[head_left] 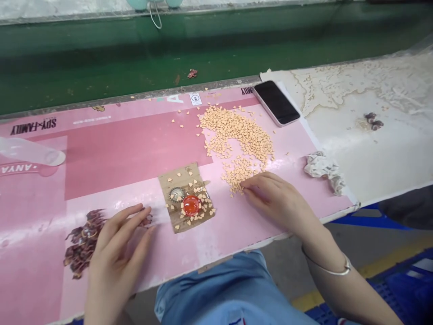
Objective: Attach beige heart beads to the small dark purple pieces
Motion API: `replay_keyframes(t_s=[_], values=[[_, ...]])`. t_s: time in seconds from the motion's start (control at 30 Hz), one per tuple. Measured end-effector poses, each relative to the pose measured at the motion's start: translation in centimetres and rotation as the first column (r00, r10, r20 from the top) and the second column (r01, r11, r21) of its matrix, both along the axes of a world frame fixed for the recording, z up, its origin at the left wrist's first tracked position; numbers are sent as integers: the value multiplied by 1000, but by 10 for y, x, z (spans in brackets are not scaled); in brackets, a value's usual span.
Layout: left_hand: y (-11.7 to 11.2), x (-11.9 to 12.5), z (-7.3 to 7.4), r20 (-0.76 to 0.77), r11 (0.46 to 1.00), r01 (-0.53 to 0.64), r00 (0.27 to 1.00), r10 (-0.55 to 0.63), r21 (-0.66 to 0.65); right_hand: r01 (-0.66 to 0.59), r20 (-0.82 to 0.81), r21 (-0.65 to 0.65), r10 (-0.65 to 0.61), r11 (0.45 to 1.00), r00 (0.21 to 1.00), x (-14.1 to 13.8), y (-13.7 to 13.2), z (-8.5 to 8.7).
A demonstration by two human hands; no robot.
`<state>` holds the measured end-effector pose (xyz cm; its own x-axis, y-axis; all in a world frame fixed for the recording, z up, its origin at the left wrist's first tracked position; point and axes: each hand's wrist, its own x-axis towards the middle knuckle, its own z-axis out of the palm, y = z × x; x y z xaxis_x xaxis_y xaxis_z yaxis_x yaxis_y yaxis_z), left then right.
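My left hand lies flat on the pink mat, fingers stretched out, its tips touching small dark brown pieces beside a heap of them. My right hand rests at the near edge of a pile of small tan heart-shaped pieces, fingers curled together in a pinch on the pieces; what they hold is too small to make out. Between the hands lies a brown cardboard scrap with a red glossy blob, a metal bottle cap and scattered tan pieces on it.
A phone lies face up at the mat's far right corner. A crumpled paper sits at the right edge. A clear plastic piece lies far left. Behind the mat runs a green conveyor belt. Blue crates stand below right.
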<state>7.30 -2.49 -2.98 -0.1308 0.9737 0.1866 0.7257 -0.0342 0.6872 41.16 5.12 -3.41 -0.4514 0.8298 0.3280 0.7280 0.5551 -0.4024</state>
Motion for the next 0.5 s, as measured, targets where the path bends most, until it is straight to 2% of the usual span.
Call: replay_keyframes(t_s=[0.17, 0.33, 0.5], values=[[-1, 2, 4, -29, 999, -38, 999, 39, 24, -20, 27, 6, 20, 1000, 999, 2, 0, 3], [-2, 11, 6, 48, 992, -116, 992, 118, -57, -13, 46, 84, 9, 996, 999, 1, -8, 2], [-3, 12, 5, 55, 996, -82, 995, 83, -21, -15, 46, 117, 9, 993, 999, -2, -10, 2]])
